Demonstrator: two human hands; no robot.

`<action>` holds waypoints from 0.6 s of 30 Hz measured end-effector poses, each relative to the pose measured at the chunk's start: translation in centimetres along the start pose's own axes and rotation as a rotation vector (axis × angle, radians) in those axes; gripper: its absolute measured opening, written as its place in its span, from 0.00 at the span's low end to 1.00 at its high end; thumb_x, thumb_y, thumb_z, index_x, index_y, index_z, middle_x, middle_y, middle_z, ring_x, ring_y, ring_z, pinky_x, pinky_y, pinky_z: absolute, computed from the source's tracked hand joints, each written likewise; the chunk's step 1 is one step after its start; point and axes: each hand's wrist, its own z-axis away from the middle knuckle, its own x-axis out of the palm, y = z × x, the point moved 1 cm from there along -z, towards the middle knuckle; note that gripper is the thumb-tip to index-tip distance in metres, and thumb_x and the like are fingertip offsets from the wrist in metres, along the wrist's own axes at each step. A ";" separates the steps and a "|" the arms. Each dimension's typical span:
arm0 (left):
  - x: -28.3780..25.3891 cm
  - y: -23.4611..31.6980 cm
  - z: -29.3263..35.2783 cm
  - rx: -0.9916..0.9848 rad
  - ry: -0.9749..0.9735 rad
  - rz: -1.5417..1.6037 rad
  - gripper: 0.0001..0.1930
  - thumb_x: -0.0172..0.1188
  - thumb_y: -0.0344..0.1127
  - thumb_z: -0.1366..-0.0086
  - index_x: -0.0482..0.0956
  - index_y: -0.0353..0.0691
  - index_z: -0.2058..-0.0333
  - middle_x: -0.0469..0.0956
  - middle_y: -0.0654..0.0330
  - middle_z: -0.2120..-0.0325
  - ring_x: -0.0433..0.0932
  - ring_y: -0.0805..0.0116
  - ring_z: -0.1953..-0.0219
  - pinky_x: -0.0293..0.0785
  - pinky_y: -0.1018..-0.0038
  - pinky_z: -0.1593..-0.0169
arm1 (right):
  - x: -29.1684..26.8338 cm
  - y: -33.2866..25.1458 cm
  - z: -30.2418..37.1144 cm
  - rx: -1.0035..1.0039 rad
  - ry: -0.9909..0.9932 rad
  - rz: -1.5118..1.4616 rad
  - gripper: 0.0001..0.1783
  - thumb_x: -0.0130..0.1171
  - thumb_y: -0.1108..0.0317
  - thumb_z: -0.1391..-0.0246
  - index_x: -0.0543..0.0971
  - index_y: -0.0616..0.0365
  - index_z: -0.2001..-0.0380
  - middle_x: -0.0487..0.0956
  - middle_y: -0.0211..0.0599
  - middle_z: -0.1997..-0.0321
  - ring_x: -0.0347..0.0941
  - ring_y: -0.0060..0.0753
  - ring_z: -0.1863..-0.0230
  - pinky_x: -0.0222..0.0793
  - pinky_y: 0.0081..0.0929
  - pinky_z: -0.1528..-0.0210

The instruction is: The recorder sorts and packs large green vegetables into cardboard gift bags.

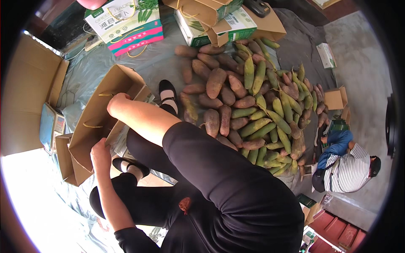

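Note:
An open cardboard gift box (90,120), plain brown on the side facing me, stands tilted at the left with yellow rope handles on its wall. My right hand (118,102) grips its edge near the upper handle, the fingers partly hidden. Lower down, my left hand (100,152) is closed on the box's near edge by a folded-out flap. My black shoes and trousers show beside and beneath the box. To its right lies a large heap of green radishes (283,107) and brownish-red, elongated root vegetables (216,82); neither hand touches them.
Printed green-and-white boxes (120,17) and a pink-and-teal box (139,40) stand at the back. Another opened carton (219,25) sits beside them. Plastic sheeting (158,31) covers the floor. A person in a striped top (348,168) bends at the far right. A large cardboard sheet (25,92) is at far left.

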 end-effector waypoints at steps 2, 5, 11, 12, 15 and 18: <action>-0.2 0.1 0.1 -0.011 -0.025 0.027 0.12 0.57 0.25 0.49 0.76 0.34 0.63 0.76 0.43 0.70 0.74 0.45 0.63 0.70 0.60 0.61 | -1.0 0.9 1.7 -0.158 0.036 -0.114 0.15 0.61 0.65 0.56 0.80 0.51 0.61 0.79 0.38 0.57 0.76 0.40 0.57 0.73 0.38 0.60; 0.0 -0.2 0.2 0.004 -0.006 0.078 0.11 0.56 0.25 0.48 0.75 0.34 0.63 0.76 0.43 0.70 0.74 0.44 0.63 0.70 0.60 0.61 | -2.6 1.9 6.6 -0.403 0.425 -0.466 0.14 0.61 0.65 0.56 0.80 0.51 0.62 0.80 0.38 0.63 0.77 0.38 0.61 0.71 0.33 0.61; 0.3 -0.6 -0.1 0.024 -0.005 0.089 0.10 0.56 0.25 0.48 0.75 0.34 0.64 0.75 0.43 0.70 0.74 0.44 0.63 0.69 0.59 0.60 | 0.5 12.0 16.4 -0.280 1.027 -0.878 0.09 0.59 0.67 0.52 0.79 0.54 0.66 0.80 0.38 0.69 0.77 0.34 0.68 0.70 0.26 0.66; 0.3 -0.3 -0.1 0.026 -0.006 0.082 0.10 0.56 0.25 0.48 0.75 0.34 0.64 0.75 0.43 0.70 0.73 0.44 0.63 0.69 0.59 0.60 | 2.6 15.0 17.4 -0.139 1.069 -0.829 0.07 0.58 0.68 0.51 0.79 0.55 0.67 0.80 0.38 0.68 0.77 0.34 0.69 0.71 0.26 0.66; 0.2 -0.1 0.0 0.015 -0.012 0.078 0.10 0.56 0.25 0.48 0.75 0.33 0.64 0.75 0.43 0.69 0.73 0.43 0.62 0.68 0.59 0.61 | 9.6 22.8 21.2 0.272 1.050 -0.815 0.11 0.53 0.63 0.51 0.79 0.55 0.68 0.78 0.42 0.66 0.75 0.44 0.63 0.69 0.35 0.61; 0.3 0.7 -0.3 0.094 0.024 0.073 0.10 0.55 0.25 0.48 0.74 0.33 0.65 0.75 0.43 0.70 0.73 0.43 0.63 0.68 0.60 0.61 | 18.6 30.5 25.7 0.652 0.913 -0.461 0.10 0.52 0.61 0.51 0.79 0.51 0.69 0.78 0.43 0.65 0.73 0.48 0.61 0.69 0.41 0.60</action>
